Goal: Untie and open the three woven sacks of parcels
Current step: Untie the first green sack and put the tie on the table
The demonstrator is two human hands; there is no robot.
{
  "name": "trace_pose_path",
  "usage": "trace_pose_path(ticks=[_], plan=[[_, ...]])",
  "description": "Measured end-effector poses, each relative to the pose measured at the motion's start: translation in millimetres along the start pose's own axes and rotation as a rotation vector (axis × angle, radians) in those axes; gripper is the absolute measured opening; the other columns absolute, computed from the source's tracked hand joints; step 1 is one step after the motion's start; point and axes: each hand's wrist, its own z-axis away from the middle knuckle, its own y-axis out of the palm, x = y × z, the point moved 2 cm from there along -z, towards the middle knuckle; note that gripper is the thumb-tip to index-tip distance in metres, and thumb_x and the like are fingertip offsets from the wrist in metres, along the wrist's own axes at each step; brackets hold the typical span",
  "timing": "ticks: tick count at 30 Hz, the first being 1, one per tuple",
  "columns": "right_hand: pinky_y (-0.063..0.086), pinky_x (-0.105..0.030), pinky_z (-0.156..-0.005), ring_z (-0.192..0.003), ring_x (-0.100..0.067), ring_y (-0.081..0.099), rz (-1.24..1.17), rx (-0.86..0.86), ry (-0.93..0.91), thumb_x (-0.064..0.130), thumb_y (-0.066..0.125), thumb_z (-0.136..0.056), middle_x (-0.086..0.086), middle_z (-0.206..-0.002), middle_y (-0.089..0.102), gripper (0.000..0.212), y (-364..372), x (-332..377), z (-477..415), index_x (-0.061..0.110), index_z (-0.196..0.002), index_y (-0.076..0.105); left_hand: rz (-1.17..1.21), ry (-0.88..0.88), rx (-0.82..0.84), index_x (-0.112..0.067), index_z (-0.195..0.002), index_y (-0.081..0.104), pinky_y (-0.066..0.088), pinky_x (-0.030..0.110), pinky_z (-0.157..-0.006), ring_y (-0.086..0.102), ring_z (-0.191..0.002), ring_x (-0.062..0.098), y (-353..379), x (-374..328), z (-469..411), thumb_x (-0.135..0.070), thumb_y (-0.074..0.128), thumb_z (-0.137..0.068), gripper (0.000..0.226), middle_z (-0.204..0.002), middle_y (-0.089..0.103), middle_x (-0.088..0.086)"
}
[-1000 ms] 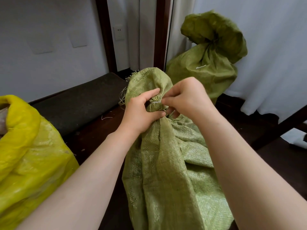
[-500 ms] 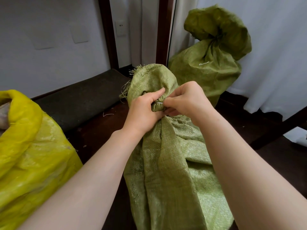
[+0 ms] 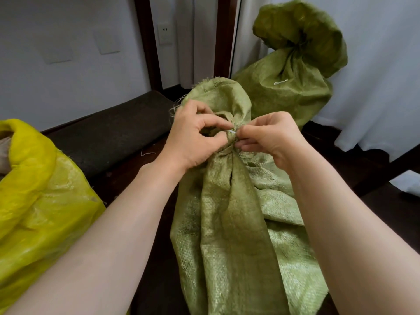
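A light green woven sack [image 3: 236, 223] stands in front of me, its neck bunched and bound by a thin white tie [image 3: 232, 132]. My left hand [image 3: 193, 137] grips the gathered neck from the left, thumb and fingers curled round it. My right hand [image 3: 270, 135] pinches the white tie at the knot with thumb and forefinger. A darker green sack [image 3: 286, 87] stands tied at the back right, a short white string on its side. A yellow sack [image 3: 38, 196] sits at the left with its mouth open.
A dark rolled mat [image 3: 109, 137] lies along the white wall behind the yellow sack. White curtains [image 3: 381, 76] hang at the right. A dark wooden post [image 3: 223, 35] rises behind the sacks. The floor is dark wood.
My hands have drawn slightly apart at the neck. The right hand now pinches the white tie, which shows between the fingers. The view has tilted a little downward.
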Motion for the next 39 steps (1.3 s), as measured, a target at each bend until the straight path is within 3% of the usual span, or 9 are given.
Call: trace_pose_path(ticks=[2,5,9,13,18,22,29,33,39], plan=[[0.058,-0.021,-0.053,-0.050,-0.014,0.066,0.038,0.028,-0.021,-0.001,0.068,-0.080,-0.016,-0.067,0.067,0.003,0.6,-0.3,-0.6,-0.001,-0.077,0.066,0.046,-0.002,0.038,-0.032,-0.085,0.072,0.035,0.005,-0.070,0.050,-0.074,-0.002,2.1,1.0,1.5,-0.024,0.072,-0.077,0.011,-0.100,0.055,-0.004],[0.058,-0.022,-0.054,-0.057,-0.020,0.067,0.123,0.041,-0.041,-0.001,0.068,-0.080,-0.019,-0.072,0.067,0.003,2.6,-1.6,-0.6,-0.003,-0.077,0.067,0.023,-0.013,0.059,-0.026,-0.086,0.075,0.044,0.016,-0.084,0.058,-0.092,0.008,5.2,6.2,3.8,-0.024,0.073,-0.079,0.008,-0.096,0.061,-0.006],[0.060,-0.026,-0.058,-0.060,-0.024,0.067,0.191,0.060,-0.071,-0.003,0.068,-0.078,-0.022,-0.073,0.067,0.004,2.6,-2.0,-0.9,-0.003,-0.074,0.067,-0.002,0.043,0.010,-0.023,-0.088,0.076,0.052,0.030,-0.083,0.062,-0.085,0.007,4.1,8.8,5.9,-0.022,0.073,-0.079,0.009,-0.087,0.066,-0.009],[0.060,-0.042,-0.070,-0.068,-0.031,0.071,0.368,0.039,-0.113,0.001,0.072,-0.072,-0.017,-0.066,0.069,0.010,11.5,-9.6,-3.6,0.004,-0.063,0.068,-0.136,0.029,0.143,-0.022,-0.086,0.076,0.054,0.038,-0.081,0.064,-0.083,0.013,6.3,9.7,2.4,-0.020,0.075,-0.076,0.010,-0.090,0.067,-0.006],[0.059,-0.049,-0.071,-0.070,-0.031,0.071,0.496,0.011,-0.107,0.008,0.075,-0.067,-0.014,-0.061,0.069,0.012,18.2,-21.5,-5.7,0.005,-0.058,0.068,-0.200,-0.025,0.254,-0.020,-0.092,0.077,0.052,0.037,-0.085,0.064,-0.088,0.015,18.6,13.3,8.3,-0.017,0.073,-0.079,0.014,-0.097,0.066,-0.005],[0.058,-0.047,-0.070,-0.064,-0.026,0.065,0.580,0.039,-0.086,0.010,0.074,-0.066,-0.023,-0.076,0.071,0.019,24.5,-32.1,-1.4,-0.006,-0.072,0.069,-0.239,-0.052,0.336,-0.019,-0.096,0.076,0.050,0.039,-0.087,0.062,-0.095,0.018,27.5,23.0,19.2,-0.018,0.069,-0.081,0.016,-0.103,0.065,-0.002],[0.059,-0.047,-0.072,-0.071,-0.029,0.071,0.554,0.063,-0.065,0.008,0.073,-0.067,-0.013,-0.066,0.071,0.003,28.4,-31.5,-6.3,0.007,-0.067,0.071,-0.365,-0.018,0.207,-0.015,-0.088,0.070,0.046,0.033,-0.075,0.059,-0.084,0.018,23.1,23.2,27.4,-0.026,0.068,-0.079,0.015,-0.096,0.063,-0.002],[0.060,-0.040,-0.072,-0.063,-0.024,0.072,0.702,0.174,0.010,0.010,0.067,-0.076,-0.013,-0.065,0.072,0.014,33.5,-25.2,-6.9,-0.001,-0.083,0.070,-0.405,-0.015,0.261,-0.014,-0.092,0.066,0.044,0.034,-0.073,0.058,-0.086,0.021,26.5,22.3,28.0,-0.027,0.066,-0.079,0.018,-0.097,0.059,0.000],[0.061,-0.043,-0.067,-0.058,-0.025,0.071,0.813,0.193,0.034,0.017,0.070,-0.079,-0.008,-0.058,0.065,0.020,39.5,-26.7,-9.2,0.004,-0.074,0.056,-0.417,-0.027,0.320,-0.010,-0.096,0.064,0.041,0.033,-0.071,0.056,-0.083,0.023,29.8,23.2,28.8,-0.024,0.067,-0.078,0.023,-0.101,0.058,0.002]])
